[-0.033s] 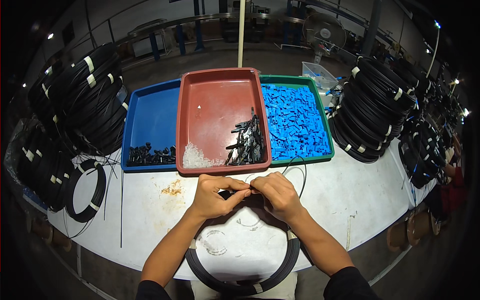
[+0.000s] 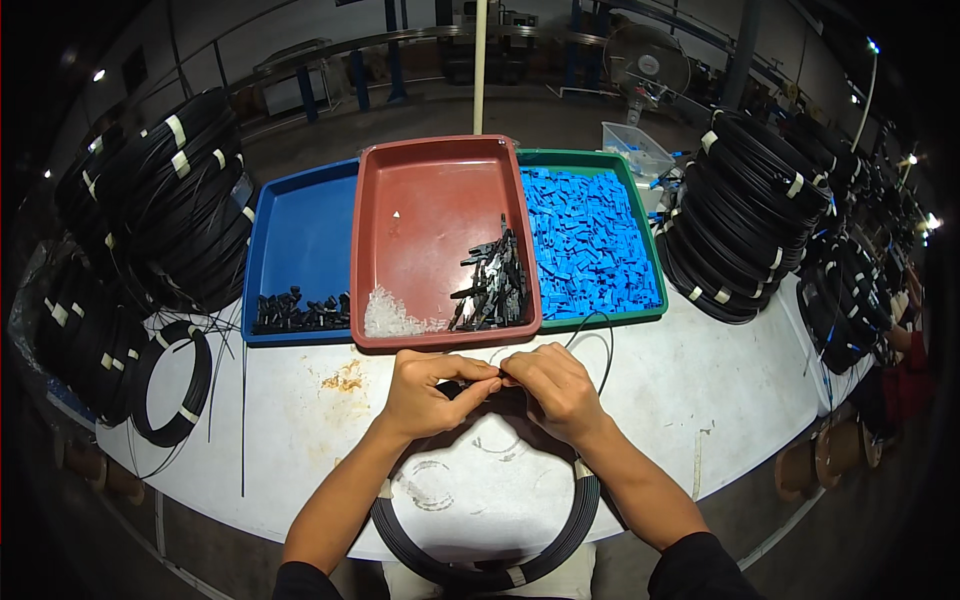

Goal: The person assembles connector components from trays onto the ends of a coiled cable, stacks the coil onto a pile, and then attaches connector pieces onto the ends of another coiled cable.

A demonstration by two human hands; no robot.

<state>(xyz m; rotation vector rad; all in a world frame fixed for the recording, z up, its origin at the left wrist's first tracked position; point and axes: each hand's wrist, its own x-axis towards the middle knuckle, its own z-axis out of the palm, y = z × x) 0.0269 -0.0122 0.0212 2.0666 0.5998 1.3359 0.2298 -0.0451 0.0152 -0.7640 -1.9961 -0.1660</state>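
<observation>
A smooth, round black cable ring (image 2: 460,576) lay on the near side of the red tray (image 2: 430,220), hole up, its nearest part past the curved edge of the wide white table (image 2: 680,400). Closer to the tray, the left hand (image 2: 425,390) and right hand (image 2: 560,388) pinched tight on a tiny dark bit (image 2: 501,374); I couldn't tell which way it pointed. Blue blocks (image 2: 590,250) filled the green tray (image 2: 580,158) to the red tray's right.

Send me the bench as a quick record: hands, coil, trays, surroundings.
Hands: left hand and right hand pinching together at a mostly hidden dark piece
Coil: black cable ring, pale-taped, between forearms
Left: blue plastic tray, small black parts
Middle: red plastic tray, clear pieces, black pieces
Right: green plastic tray, blue rectangular parts
Sides: stacked black cable coils
</observation>
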